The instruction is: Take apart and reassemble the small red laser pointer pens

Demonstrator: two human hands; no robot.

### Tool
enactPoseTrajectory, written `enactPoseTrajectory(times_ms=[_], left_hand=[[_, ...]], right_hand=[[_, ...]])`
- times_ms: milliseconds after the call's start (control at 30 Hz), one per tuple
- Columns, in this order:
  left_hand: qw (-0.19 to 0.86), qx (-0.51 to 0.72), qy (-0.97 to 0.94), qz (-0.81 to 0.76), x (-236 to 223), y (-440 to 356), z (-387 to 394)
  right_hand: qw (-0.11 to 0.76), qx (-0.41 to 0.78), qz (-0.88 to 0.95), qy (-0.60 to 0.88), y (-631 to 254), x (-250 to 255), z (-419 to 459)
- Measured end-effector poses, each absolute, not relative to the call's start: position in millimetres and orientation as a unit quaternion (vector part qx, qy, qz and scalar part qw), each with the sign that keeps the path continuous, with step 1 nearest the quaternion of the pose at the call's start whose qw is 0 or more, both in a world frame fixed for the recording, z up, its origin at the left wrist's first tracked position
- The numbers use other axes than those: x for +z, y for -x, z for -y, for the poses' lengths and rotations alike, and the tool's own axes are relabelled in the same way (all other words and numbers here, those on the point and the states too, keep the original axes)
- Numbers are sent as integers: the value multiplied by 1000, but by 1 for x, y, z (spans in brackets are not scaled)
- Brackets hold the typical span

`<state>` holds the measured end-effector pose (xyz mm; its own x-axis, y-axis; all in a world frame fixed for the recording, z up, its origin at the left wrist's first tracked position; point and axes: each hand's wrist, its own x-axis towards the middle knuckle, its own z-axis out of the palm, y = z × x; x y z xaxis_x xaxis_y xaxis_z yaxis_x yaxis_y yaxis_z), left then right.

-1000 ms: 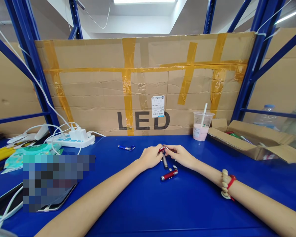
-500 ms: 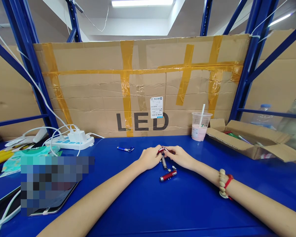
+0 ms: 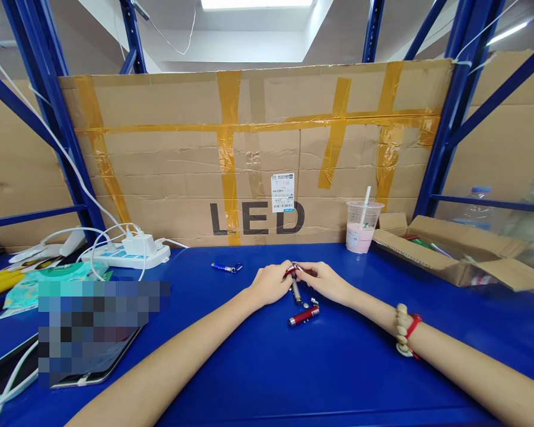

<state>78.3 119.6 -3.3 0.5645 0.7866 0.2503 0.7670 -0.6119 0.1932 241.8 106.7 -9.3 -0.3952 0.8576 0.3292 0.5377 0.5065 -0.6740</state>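
My left hand (image 3: 269, 284) is closed round a small red keychain flashlight (image 3: 291, 270), hiding most of it. From the other side, my right hand (image 3: 324, 280) pinches the flashlight's silver end with thumb and fingertips, so the two hands nearly meet. Just below them a silver flashlight (image 3: 296, 292) lies on the blue tabletop (image 3: 267, 367). Closer to me is a second red flashlight (image 3: 303, 316), with a metal clip by its right end. Between these two sits a tiny round silvery piece (image 3: 306, 305). A blue keychain flashlight (image 3: 223, 268) lies apart, left of my left hand.
At the back stands a large cardboard panel (image 3: 182, 178). A plastic cup with a straw (image 3: 358, 231) and an open cardboard box (image 3: 427, 255) are at the right. A white power strip (image 3: 111, 257), cables and a partly blurred tablet (image 3: 102, 367) occupy the left.
The view has shifted very slightly. Both hands stay at the red flashlight, and the things on the tabletop lie as before.
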Motion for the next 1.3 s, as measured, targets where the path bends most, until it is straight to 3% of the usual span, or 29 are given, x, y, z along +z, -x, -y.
enactPoseTrajectory(times_ms=[1300], left_hand=[[21, 144, -889, -435, -3, -78, -120]], right_hand=[[325, 222, 808, 438, -242, -11, -108]])
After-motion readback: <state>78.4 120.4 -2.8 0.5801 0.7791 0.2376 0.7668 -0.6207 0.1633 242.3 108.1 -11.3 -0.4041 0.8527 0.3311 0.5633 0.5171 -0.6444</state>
